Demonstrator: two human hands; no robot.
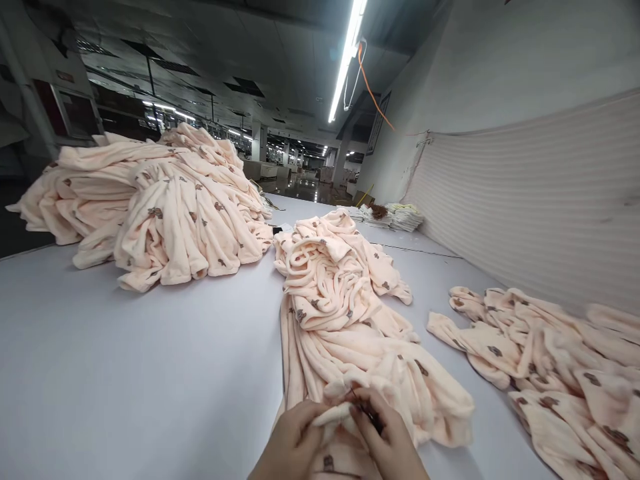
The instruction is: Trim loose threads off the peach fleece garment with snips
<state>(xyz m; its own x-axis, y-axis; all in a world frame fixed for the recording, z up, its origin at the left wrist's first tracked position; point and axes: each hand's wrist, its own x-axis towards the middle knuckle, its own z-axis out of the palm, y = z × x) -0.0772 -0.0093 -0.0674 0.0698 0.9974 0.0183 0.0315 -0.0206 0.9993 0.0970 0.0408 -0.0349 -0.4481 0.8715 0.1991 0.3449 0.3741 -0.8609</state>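
While the two hands meet at the near edge of the surface (175,360), the peach garment (385,363) lies directly ahead of and beneath them, its long axis seeming to run away from the person, toward the gathered bundle (325,287) behind it. The left hand (295,440) is closed on a fold of the cloth, pinching it between thumb and fingers. Just beside it, the right hand (389,440) curls around a small dark tool (372,416) — mostly hidden by the fingers, so its exact kind is unclear — with the fingertips at the same fold. Both hands are about equally near this spot, the left to one side of the raised edge and the right to the other; the tool sits on the right hand's side. A sleeve-like part of the garment spreads out to the right, short of the right-hand pile (545,353). The large heap (190,220) stands well apart, farther off to the left.
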